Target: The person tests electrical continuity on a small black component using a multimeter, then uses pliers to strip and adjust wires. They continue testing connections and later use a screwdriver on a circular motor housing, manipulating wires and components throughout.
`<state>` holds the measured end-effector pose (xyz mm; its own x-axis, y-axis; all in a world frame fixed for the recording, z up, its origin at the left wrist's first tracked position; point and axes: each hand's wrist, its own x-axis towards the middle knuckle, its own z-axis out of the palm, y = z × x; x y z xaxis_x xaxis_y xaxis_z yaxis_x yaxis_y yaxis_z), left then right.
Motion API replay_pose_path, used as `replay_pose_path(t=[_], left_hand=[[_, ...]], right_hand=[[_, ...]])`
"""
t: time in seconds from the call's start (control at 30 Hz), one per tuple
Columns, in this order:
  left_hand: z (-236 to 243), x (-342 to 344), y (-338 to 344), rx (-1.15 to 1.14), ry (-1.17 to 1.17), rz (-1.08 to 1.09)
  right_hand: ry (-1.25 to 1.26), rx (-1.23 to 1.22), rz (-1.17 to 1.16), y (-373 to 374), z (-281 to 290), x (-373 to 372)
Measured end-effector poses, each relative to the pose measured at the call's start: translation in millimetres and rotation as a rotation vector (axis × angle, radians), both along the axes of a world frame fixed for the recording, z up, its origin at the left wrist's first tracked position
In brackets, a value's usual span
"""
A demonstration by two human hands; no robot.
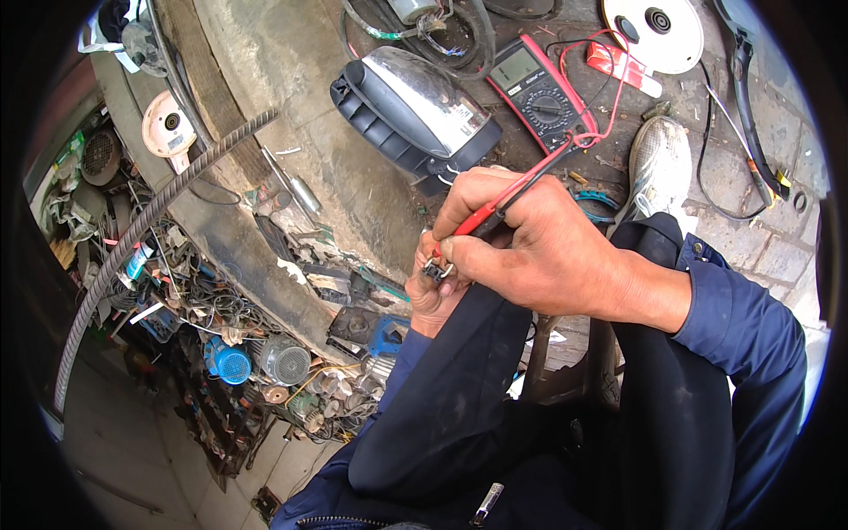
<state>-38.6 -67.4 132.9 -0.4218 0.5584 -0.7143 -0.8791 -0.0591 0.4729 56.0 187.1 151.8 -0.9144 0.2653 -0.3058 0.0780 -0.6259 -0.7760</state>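
over the person's lap, just off the near edge of the concrete floor slab (291, 71), both hands meet. right hand (539, 243) is pinched together on two probes, red probe (477, 216) and a black one beside it, tips pressed down onto a small switch part (437, 269). left hand (433, 296) sits under it, mostly hidden, fingers curled up around that part from below, clamped on it as far as i can see.

leads run back from the probes to the multimeter (539, 93) lying on the slab toward its far edge, next to a grey and chrome appliance housing (415, 110). white round base (658, 31) at the far right corner, a shoe (658, 163) near the meter. pile of motors and scrap (256, 353) along the left side, bent rebar (150, 221) over it.

to do this step well, my read: keep each tip on its own terminal, not bridging, hold the part steady with the lower hand, and glance to the meter screen without letting the tips slide. leads look slack enough, no tug.
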Motion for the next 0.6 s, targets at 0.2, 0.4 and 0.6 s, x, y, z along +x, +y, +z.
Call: replay_pose_path(t=[0.2,0.4,0.6], left_hand=[[2,-1,-1,-0.055,-0.016,-0.015],[-1,0,-8,-0.029,-0.066,-0.002],[-7,-1,-26,-0.012,-0.112,0.024]], right_hand=[[0.038,0.146,-0.033,0,-3,-1],[0.046,0.132,-0.055,-2,-3,-1],[0.022,0.070,-0.039,-2,-1,0]])
